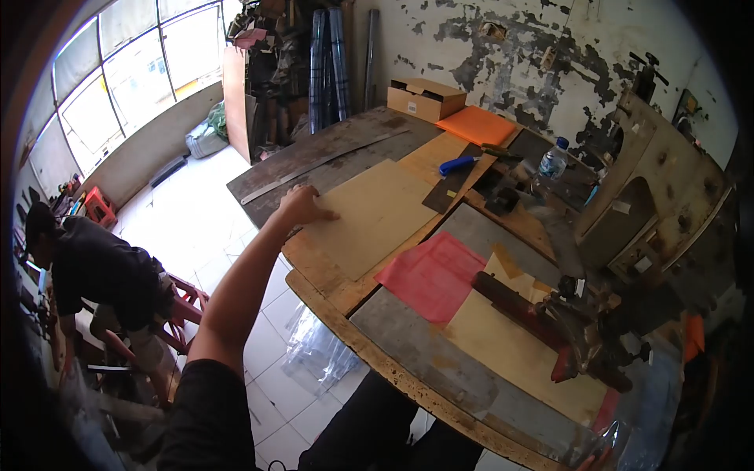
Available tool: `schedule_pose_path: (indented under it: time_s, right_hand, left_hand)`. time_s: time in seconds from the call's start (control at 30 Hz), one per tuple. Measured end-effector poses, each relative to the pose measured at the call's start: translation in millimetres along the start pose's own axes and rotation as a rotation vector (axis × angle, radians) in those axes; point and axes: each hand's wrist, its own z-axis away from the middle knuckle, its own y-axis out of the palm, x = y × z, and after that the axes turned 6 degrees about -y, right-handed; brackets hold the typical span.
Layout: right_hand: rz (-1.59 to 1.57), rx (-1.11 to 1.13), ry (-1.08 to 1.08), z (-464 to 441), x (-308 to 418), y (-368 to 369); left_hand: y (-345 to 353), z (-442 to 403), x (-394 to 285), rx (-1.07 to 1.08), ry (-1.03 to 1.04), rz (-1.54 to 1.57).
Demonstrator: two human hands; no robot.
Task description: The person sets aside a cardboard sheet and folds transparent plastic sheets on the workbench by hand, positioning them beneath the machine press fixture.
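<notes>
My left hand (305, 207) rests at the left edge of a tan sheet (377, 212) on the table, thumb and fingers spread, gripping nothing that I can see. Only part of my right hand (598, 457) shows, low at the right edge of the table beside clear plastic (616, 439); its fingers are blurred and partly hidden. Between the hands, a pink sheet (433, 275) and a longer tan sheet (510, 341) lie on the grey surface, the tan one partly under a dark red machine arm (518, 308).
A metal ruler (314, 163), blue cutter (457, 165), orange envelope (475, 129), cardboard box (426, 100) and water bottle (553, 159) are farther back. The machine (581, 314) stands at right. Another person (110, 267) is at the left. Plastic bags (318, 349) hang below the table edge.
</notes>
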Motion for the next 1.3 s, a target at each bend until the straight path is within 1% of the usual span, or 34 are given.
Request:
schedule_pose_path:
  time_s: [0.07,0.1,0.17,0.23,0.27,0.3,0.33,0.4,0.43,0.53,0.57,0.63,0.67,0.73,0.83,0.93,1.0,1.03,1.1,1.13,1.2,1.23,1.27,1.3]
  right_hand:
    - [0.008,-0.042,-0.053,0,-5,2]
    - [0.008,-0.042,-0.051,2,-7,1]
    - [0.047,-0.026,-0.032,3,-5,3]
    - [0.020,-0.041,-0.034,1,-1,3]
    - [-0.001,-0.052,-0.036,2,1,-1]
    - [0.004,-0.057,-0.035,1,1,-3]
    - [0.003,-0.059,-0.061,0,3,-3]
    - [0.001,-0.065,-0.088,-1,-1,-1]
    - [0.031,-0.069,-0.091,-1,-4,2]
    - [0.048,-0.078,-0.097,0,-5,1]
    - [0.037,-0.084,-0.104,-1,-3,0]
    - [0.041,-0.094,-0.094,1,-4,0]
    - [0.047,-0.098,-0.092,2,-4,0]
    - [0.059,-0.098,-0.093,4,-10,0]
    - [0.076,-0.106,-0.115,5,-16,2]
    - [0.090,-0.111,-0.131,3,-11,-1]
    - [0.097,-0.111,-0.137,-2,-8,0]
    - [0.099,-0.098,-0.128,-1,-9,-1]
    - [0.097,-0.089,-0.119,-1,-6,0]
    - [0.080,-0.098,-0.121,-2,-2,-2]
    - [0.067,-0.103,-0.143,-8,0,4]
    - [0.058,-0.108,-0.139,-7,-1,4]
    - [0.050,-0.115,-0.127,-5,-2,5]
    - [0.057,-0.106,-0.122,-3,-1,5]
  left_hand:
    - [-1,-13,6,0.050,0.004,0.182]
    - [-3,-20,10,0.050,0.006,0.181]
    - [-25,-23,9,0.206,-0.047,0.151]
    - [-36,-23,24,0.182,-0.014,0.207]
    - [-48,-12,18,0.165,0.018,0.263]
    - [-62,0,13,0.180,-0.023,0.309]
    - [-65,1,15,0.179,-0.018,0.313]
    - [-77,-2,29,0.091,0.016,0.363]
    - [-89,3,26,0.130,-0.001,0.404]
    - [-100,5,31,0.096,-0.001,0.471]
    - [-99,0,36,0.091,0.006,0.469]
    - [-91,-8,44,0.017,0.010,0.334]
    - [-92,-7,45,0.013,0.021,0.331]
    - [-90,-3,46,0.139,-0.030,0.398]
    - [-69,-18,74,0.160,-0.014,0.392]
    - [-71,7,64,0.196,-0.045,0.425]
    - [-70,8,80,0.332,-0.120,0.454]
    - [-67,14,87,0.336,-0.118,0.457]
    - [-63,22,101,0.302,-0.101,0.768]
    - [-68,17,109,0.296,-0.101,0.769]
    - [-69,11,122,0.165,-0.008,0.872]
    - [-75,4,119,0.215,0.042,0.953]
    - [-84,0,107,0.239,0.057,0.927]
    - [-81,-18,94,0.143,-0.007,0.915]
